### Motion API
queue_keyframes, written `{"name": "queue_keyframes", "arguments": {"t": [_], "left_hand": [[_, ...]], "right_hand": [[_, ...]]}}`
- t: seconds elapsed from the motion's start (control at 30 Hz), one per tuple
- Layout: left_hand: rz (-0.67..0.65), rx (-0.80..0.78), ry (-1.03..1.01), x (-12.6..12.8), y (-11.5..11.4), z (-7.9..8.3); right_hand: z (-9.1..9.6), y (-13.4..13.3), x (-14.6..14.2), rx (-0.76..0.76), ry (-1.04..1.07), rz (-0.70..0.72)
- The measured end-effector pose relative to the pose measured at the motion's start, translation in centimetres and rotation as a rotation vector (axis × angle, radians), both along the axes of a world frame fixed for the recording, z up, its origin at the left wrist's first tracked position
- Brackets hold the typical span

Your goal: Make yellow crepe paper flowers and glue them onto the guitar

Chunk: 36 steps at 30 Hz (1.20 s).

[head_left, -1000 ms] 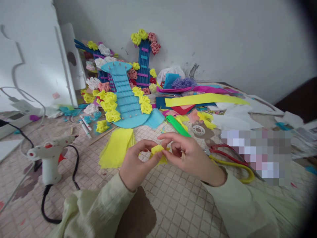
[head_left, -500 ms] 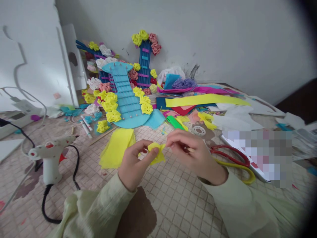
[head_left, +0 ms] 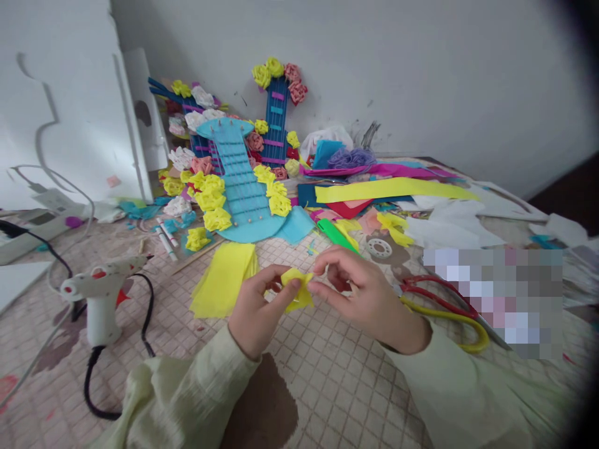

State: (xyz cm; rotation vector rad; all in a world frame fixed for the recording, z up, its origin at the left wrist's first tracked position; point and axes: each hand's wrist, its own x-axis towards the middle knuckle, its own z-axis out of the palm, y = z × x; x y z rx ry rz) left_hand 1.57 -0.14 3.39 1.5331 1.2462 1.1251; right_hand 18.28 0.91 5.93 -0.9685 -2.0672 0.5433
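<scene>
Small yellow paper piece (head_left: 296, 290) was held just above the table (head_left: 327, 380), front centre, between both hands. It was bright yellow, thin, crumpled and folded over itself, with uneven edges and a pointed corner sticking up at the top. The lower part hung loose under the fingers. It matched the colour of the flat yellow sheets (head_left: 223, 280) that lay on the table just left of it.

Left hand (head_left: 255, 312) was closed on the piece, thumb and forefinger pinched on its left side, other fingers curled in. Right hand (head_left: 369, 298) was closed on its right edge with thumb and forefinger tips, remaining fingers bent loosely. Whether the right hand also held something thin inside the palm could not be told. Both wrists were in pale cream sleeves.

A white glue gun (head_left: 100, 298) stood on the table well to the left, black cord looping toward the viewer. Red and yellow scissors (head_left: 444, 307) lay just right of the right hand. A tape roll (head_left: 379, 248) and a green strip (head_left: 337, 234) lay just behind the hands. Further back stood a light blue guitar-shaped craft (head_left: 238, 187) edged with yellow paper flowers (head_left: 210, 201), with a long yellow strip (head_left: 388, 188) on the coloured paper pile to its right.
</scene>
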Motion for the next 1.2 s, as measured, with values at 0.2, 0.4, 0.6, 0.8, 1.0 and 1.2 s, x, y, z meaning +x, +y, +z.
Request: {"name": "queue_keyframes", "arguments": {"t": [0.2,0.4,0.6,0.8,1.0,1.2], "left_hand": [[0.019,0.003,0.003,0.0,0.0,0.2],[0.031,0.033,-0.027,0.0,0.0,0.0],[0.052,0.102,-0.004,0.3,-0.1,0.0],[0.034,0.127,0.042,0.3,-0.1,0.2],[0.056,0.110,0.019,0.2,-0.2,0.3],[0.027,0.077,-0.030,0.2,-0.1,0.3]], "right_hand": [[0.3,-0.9,0.2,-0.042,-0.064,-0.037],[-0.2,-1.0,-0.1,-0.038,-0.074,0.012],[-0.8,-0.3,-0.1,0.102,-0.078,0.011],[-1.1,0.0,0.1,0.192,-0.075,0.062],[-1.5,-0.1,0.1,0.289,-0.041,0.062],[-1.5,-0.1,0.1,0.310,-0.030,0.062]]}}
